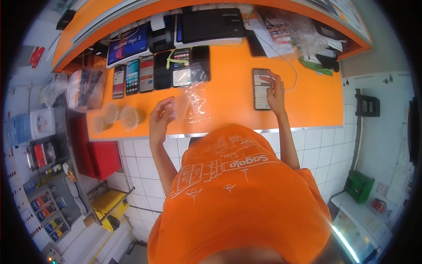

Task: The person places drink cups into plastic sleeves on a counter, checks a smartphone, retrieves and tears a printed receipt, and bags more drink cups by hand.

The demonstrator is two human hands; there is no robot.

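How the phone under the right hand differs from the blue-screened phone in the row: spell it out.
The right phone has the right hand over it; no hand is at the blue phone.
The right phone's screen is mostly pale; the blue phone's is blue-green.
The right phone lies apart; the blue phone lies between two other phones.
Both lie face up, lit, on the orange counter.

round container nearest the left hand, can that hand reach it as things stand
Probably yes: only bare orange counter shows between the left hand and the round container to its left. The hand seems to pinch some clear plastic, though, which might need putting down first.
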